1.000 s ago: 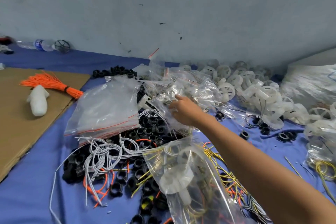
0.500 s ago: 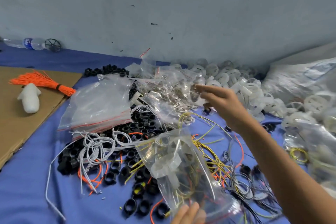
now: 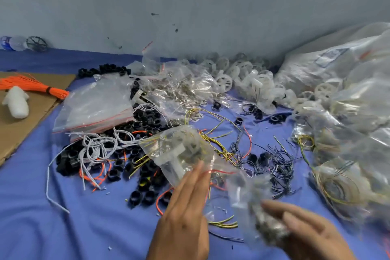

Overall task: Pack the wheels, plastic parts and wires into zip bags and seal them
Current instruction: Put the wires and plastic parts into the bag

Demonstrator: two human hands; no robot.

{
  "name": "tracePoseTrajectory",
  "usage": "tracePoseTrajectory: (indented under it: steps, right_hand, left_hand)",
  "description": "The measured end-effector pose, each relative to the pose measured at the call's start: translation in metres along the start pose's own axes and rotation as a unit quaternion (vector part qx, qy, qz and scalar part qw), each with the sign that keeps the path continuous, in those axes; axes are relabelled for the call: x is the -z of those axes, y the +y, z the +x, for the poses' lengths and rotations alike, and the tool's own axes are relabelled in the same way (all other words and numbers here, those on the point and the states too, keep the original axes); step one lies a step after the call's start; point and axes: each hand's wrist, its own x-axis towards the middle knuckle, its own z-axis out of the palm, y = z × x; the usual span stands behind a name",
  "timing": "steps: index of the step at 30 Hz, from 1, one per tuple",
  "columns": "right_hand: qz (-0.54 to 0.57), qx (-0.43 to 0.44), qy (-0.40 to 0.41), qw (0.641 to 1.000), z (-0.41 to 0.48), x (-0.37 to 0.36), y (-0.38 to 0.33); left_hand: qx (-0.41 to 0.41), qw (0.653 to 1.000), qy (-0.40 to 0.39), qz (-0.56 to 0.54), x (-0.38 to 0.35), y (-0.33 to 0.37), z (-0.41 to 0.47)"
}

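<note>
Holding a part-filled zip bag (image 3: 181, 154) at lower centre of the frame, left hand (image 3: 185, 213) pressing flat against its red-lined mouth, fingers extended rather than curled; whether actually pinching the plastic, hard to tell. Cradling a smaller, blurred bag of greyish parts (image 3: 263, 224) in the right hand (image 3: 306, 232) at lower right, palm up and fingers loosely cupped under it. Apparently working on the filling step: bringing the small packet toward the larger bag's mouth, sealing not yet started.

Lying around on the blue cloth (image 3: 42, 228): black plastic parts (image 3: 145, 120) and white wires (image 3: 95, 145) at centre left, yellow wires (image 3: 211, 145) just behind the held bag, dark wires (image 3: 278, 160) to the right, white wheels (image 3: 242, 76) heaped at upper centre by the wall, a stack of empty zip bags (image 3: 95, 105) left of centre.

Next move likely calling for spreading the bag mouth open, sliding the packet in without snagging the wires, then pressing the red strip closed along its whole length.
</note>
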Motion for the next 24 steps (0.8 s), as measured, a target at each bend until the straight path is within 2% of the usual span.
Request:
tracePoseTrajectory:
  steps: [4, 6, 9, 11, 12, 14, 17, 19, 20, 22, 24]
  right_hand:
    - [0.007, -0.052, -0.06, 0.997, 0.021, -0.025, 0.032]
    - [0.053, -0.059, -0.094, 0.992, 0.039, -0.048, 0.042]
    - [0.112, -0.069, -0.085, 0.988, 0.066, -0.077, 0.051]
    - [0.138, -0.102, -0.074, 0.982, 0.08, -0.091, 0.05]
    - [0.108, -0.117, -0.058, 0.986, 0.087, -0.093, 0.051]
    - [0.053, -0.107, -0.066, 0.991, 0.086, -0.083, 0.058]
    - [0.064, -0.1, -0.09, 0.989, 0.082, -0.091, 0.057]
    - [0.081, -0.077, -0.054, 0.992, 0.081, -0.095, 0.057]
    - [0.048, -0.047, -0.037, 0.997, 0.074, -0.09, 0.058]
    - [-0.086, 0.042, 0.032, 0.995, 0.06, -0.07, 0.062]
    - [-0.179, 0.109, 0.115, 0.971, 0.049, -0.048, 0.062]
  left_hand:
    - [-0.032, 0.996, -0.054, 0.063, 0.001, 0.009, -0.005]
    - [-0.038, 0.993, -0.072, 0.087, 0.003, 0.008, -0.007]
    - [-0.044, 0.987, -0.1, 0.117, 0.008, 0.005, -0.007]
    - [-0.055, 0.986, -0.096, 0.121, 0.009, 0.003, -0.007]
    - [-0.049, 0.988, -0.088, 0.115, 0.008, 0.001, -0.006]
    - [-0.025, 0.992, -0.088, 0.089, 0.009, -0.003, -0.007]
    - [-0.038, 0.995, -0.057, 0.068, 0.011, -0.005, -0.016]
    - [-0.039, 0.996, -0.07, 0.035, 0.016, -0.006, -0.022]
    - [-0.018, 0.996, -0.091, 0.007, 0.02, -0.009, -0.023]
    - [-0.001, 0.989, -0.149, -0.017, 0.032, -0.026, -0.029]
    - [-0.029, 0.986, -0.161, -0.036, 0.032, -0.038, -0.041]
